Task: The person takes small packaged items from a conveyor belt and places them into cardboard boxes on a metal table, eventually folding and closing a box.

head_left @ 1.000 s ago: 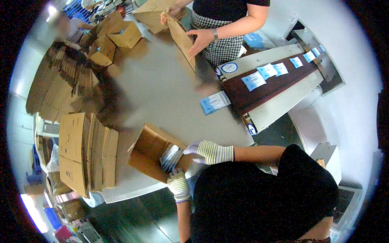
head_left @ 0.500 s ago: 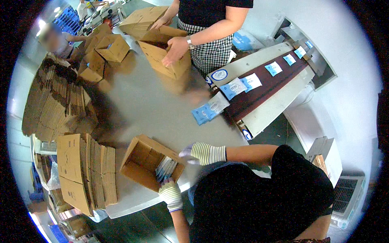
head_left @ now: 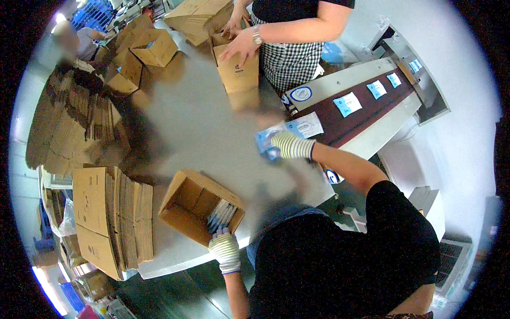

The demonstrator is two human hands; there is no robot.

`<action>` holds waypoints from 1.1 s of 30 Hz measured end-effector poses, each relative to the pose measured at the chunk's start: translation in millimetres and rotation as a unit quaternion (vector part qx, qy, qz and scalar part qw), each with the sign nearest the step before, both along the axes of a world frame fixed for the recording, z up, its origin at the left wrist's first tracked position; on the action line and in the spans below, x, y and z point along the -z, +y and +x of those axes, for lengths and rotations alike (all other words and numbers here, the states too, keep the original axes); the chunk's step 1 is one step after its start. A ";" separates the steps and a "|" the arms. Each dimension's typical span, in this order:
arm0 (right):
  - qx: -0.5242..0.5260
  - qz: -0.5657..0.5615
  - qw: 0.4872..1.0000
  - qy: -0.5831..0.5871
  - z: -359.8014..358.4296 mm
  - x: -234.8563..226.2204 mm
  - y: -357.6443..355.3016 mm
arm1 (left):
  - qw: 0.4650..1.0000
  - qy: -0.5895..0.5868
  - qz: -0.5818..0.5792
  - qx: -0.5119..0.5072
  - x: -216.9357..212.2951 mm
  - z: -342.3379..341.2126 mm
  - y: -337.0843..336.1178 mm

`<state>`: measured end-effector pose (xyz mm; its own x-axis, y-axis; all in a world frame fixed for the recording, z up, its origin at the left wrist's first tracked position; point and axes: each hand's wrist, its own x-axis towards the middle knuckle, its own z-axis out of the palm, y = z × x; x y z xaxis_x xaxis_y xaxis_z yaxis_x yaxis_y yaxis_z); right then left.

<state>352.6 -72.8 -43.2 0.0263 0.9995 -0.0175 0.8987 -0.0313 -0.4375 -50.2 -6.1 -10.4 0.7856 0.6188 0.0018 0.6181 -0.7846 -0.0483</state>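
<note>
Left hand [head_left: 224, 249] gloved, low, fingers curled; right hand [head_left: 284, 145] gloved, arm stretched forward.

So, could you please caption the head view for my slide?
Gloved left hand steadies an open carton of packets while the right hand grasps blue packets beside the conveyor.

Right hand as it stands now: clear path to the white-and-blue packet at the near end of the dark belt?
Probably yes. The right hand is on blue packets on the grey table, right beside the packet at the belt end. Nothing lies between them.
</note>
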 end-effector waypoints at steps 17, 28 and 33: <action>0.042 -0.251 0.962 -0.095 82.1 33.9 69.3 | 0.999 0.017 -0.025 -0.014 -9.1 8.0 -2.9; 0.041 -0.436 0.895 -0.078 55.5 39.1 42.3 | 1.000 0.003 -0.011 -0.012 -2.7 6.2 -6.5; -0.001 -0.296 0.932 -0.208 -63.2 -5.4 -2.9 | 1.000 0.002 -0.015 -0.027 1.5 -1.5 -6.6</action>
<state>289.4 -75.7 -37.8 0.1518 0.8182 -0.5546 0.9870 -0.1549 0.0416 -51.6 -12.7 -11.9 0.7512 0.6598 -0.0208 0.6592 -0.7514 -0.0288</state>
